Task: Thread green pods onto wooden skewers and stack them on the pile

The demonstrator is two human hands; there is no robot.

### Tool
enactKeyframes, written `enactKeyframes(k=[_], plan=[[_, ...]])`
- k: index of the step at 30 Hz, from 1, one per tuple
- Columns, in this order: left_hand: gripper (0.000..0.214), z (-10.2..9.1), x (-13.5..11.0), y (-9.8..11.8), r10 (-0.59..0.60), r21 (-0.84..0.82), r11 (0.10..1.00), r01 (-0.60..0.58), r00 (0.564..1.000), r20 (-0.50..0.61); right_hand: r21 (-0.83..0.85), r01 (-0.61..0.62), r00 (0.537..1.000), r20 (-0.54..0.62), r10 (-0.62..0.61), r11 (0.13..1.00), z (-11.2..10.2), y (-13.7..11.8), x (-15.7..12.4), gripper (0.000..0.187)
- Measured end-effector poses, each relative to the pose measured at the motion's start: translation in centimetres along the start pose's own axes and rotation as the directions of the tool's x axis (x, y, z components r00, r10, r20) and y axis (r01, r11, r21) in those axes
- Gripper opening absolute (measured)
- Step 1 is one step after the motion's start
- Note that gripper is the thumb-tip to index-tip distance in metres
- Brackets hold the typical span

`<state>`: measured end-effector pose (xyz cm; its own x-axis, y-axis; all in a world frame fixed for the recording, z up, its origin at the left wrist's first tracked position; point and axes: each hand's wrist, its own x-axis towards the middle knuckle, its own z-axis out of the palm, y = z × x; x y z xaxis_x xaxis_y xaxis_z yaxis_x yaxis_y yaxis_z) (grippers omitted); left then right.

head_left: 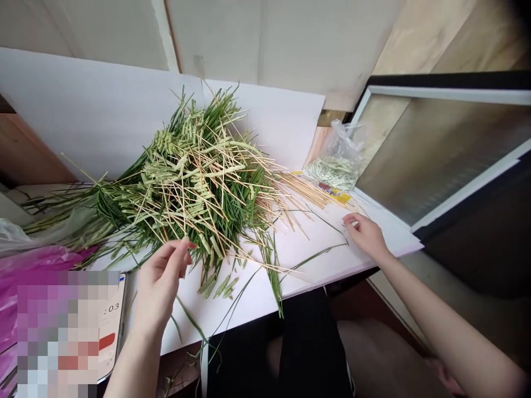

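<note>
A big heap of green chive stalks threaded on thin bamboo skewers (194, 171) lies on a white board (290, 276). My left hand (160, 282) hovers at the heap's near edge, its thumb and fingers pinched together at a skewer end; what they hold is too thin to name. My right hand (365, 235) rests palm down on the board at the right, fingers curled over a loose green strand (315, 257). Bare skewers (307, 193) lie fanned out just beyond it.
A clear plastic bag of cut greens (338, 163) stands at the back right beside a framed panel (440, 149). A phone showing a timer (110, 326) and a pink plastic bag (29, 265) lie at the left. Loose stalks hang over the board's front edge.
</note>
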<state>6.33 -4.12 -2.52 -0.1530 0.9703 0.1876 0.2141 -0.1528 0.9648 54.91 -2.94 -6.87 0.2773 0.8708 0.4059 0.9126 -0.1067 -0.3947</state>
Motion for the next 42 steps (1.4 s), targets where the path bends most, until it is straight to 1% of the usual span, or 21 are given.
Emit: enactKeyframes(k=[1,3,5,7,10,13,17,21,23,27,30,35,42], plan=[[0.031,0.3,0.1,0.2,-0.001,-0.064,0.998,0.001,1.000,0.001,-0.033,-0.030,0.999,0.015,0.031,0.999,0.4,0.8,0.7,0.013],[0.029,0.7,0.1,0.2,-0.006,-0.133,0.991,0.004,1.000,-0.020,-0.087,-0.062,0.997,0.045,0.066,0.994,1.4,1.8,1.9,0.018],[0.028,0.5,0.0,-0.2,-0.032,-0.198,0.980,0.022,0.998,-0.047,-0.128,-0.052,0.995,0.078,0.062,0.990,2.6,2.1,3.0,0.018],[0.026,0.1,0.0,-0.9,-0.091,-0.292,0.954,0.065,0.993,-0.076,-0.167,-0.013,0.993,0.117,0.033,0.986,3.7,1.9,3.9,0.017],[0.021,-0.5,0.0,-1.9,-0.182,-0.415,0.904,0.107,0.973,-0.144,-0.237,0.052,0.986,0.168,-0.012,0.970,5.1,1.1,5.6,0.017],[0.020,-0.9,0.0,-2.5,-0.217,-0.471,0.875,0.108,0.959,-0.184,-0.310,0.109,0.975,0.218,-0.041,0.945,5.9,0.2,7.4,0.019],[0.027,-1.0,0.1,-2.9,-0.209,-0.481,0.871,0.100,0.962,-0.178,-0.375,0.162,0.958,0.282,-0.055,0.913,6.7,-0.7,9.0,0.022],[0.027,-0.8,0.2,-3.4,-0.201,-0.494,0.865,0.093,0.965,-0.169,-0.406,0.176,0.944,0.327,-0.038,0.897,7.4,-1.5,9.4,0.022],[0.028,-0.6,0.2,-3.7,-0.204,-0.495,0.863,0.106,0.968,-0.147,-0.424,0.162,0.938,0.347,-0.006,0.891,7.7,-1.9,9.3,0.022],[0.032,-0.4,0.1,-4.0,-0.201,-0.486,0.866,0.118,0.972,-0.121,-0.486,0.097,0.922,0.373,0.107,0.868,8.2,-2.4,9.5,0.023],[0.032,-0.5,0.2,-4.0,-0.214,-0.488,0.864,0.123,0.968,-0.134,-0.520,0.075,0.902,0.399,0.165,0.851,7.9,-2.4,10.1,0.023],[0.032,-0.7,0.4,-4.1,-0.250,-0.483,0.863,0.150,0.956,-0.150,-0.529,0.097,0.877,0.447,0.179,0.843,7.1,-2.2,10.9,0.025],[0.033,-0.4,0.3,-4.7,-0.209,-0.466,0.876,0.129,0.970,-0.124,-0.543,0.127,0.831,0.515,0.209,0.830,6.5,-2.0,10.9,0.025]])
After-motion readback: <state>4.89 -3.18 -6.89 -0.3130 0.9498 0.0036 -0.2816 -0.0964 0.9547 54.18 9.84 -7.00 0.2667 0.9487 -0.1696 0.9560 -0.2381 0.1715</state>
